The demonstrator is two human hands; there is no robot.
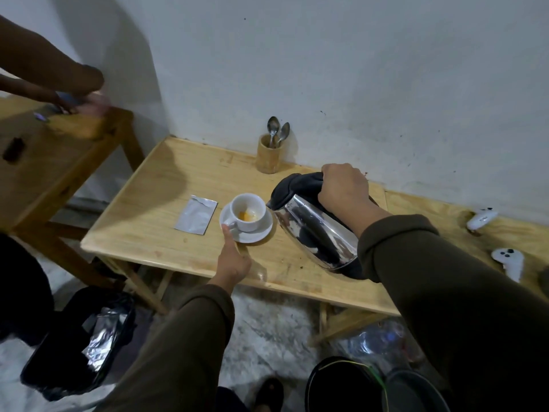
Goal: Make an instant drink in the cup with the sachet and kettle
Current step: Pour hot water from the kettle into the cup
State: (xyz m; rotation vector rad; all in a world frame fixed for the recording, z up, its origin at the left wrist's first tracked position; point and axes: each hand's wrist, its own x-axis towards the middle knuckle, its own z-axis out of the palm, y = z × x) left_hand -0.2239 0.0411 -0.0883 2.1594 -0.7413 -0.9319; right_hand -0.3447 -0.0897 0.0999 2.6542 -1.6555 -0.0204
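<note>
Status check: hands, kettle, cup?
Right hand gripping kettle, tilted, spout at cup. Left hand steadying saucer. Orange powder in cup; sachet lying left. Pour path unobstructed.

1. The scene is dim and evenly lit, with a cool grey cast on the white plaster wall (356,69).
2. A broad soft shadow climbs the wall at upper left and spills onto the far-left corner of the pale wooden worktop (148,221).
3. The polished steel kettle with black lid (315,233) shows bright streaks of glare and dark reflections along its side.
4. The crumpled silver foil in the black bag (101,340) on the floor also catches light.
5. The other person's hand at upper left (89,104) is smeared by motion blur.
6. Wide-angle distortion bends the worktop's edges and stretches the olive sleeves near the bottom corners.
7. The centre is fairly sharp; the floor is soft and murky.
</note>
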